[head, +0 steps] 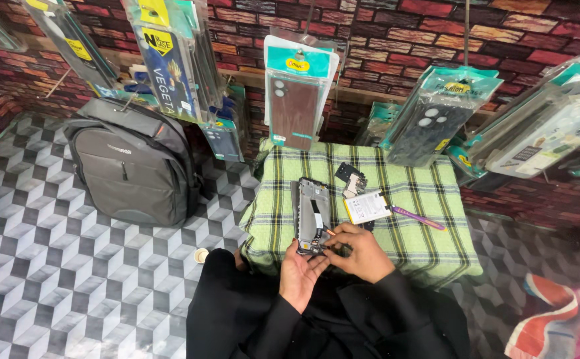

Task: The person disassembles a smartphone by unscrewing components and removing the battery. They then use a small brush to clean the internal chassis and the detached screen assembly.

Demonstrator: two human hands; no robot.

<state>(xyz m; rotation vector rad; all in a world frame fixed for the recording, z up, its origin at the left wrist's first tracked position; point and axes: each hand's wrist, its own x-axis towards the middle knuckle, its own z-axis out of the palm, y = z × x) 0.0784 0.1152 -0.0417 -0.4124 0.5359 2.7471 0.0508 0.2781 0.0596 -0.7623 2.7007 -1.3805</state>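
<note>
An opened phone frame (312, 211) lies on a small table covered with a green checked cloth (423, 246). My left hand (298, 271) cups the phone's near end from below. My right hand (359, 251) pinches a thin tool with an orange tip (330, 233) against the phone's lower part. A white phone battery (367, 206), a dark circuit board piece (349, 174) and a purple pen-like tool (417, 218) lie on the cloth to the right of the phone.
A grey backpack (133, 159) stands on the patterned tile floor at the left. Packaged phone cases (298, 93) hang from above in front of a brick-pattern wall. A small round cap (201, 255) lies on the floor. Colourful fabric (556, 319) is at the lower right.
</note>
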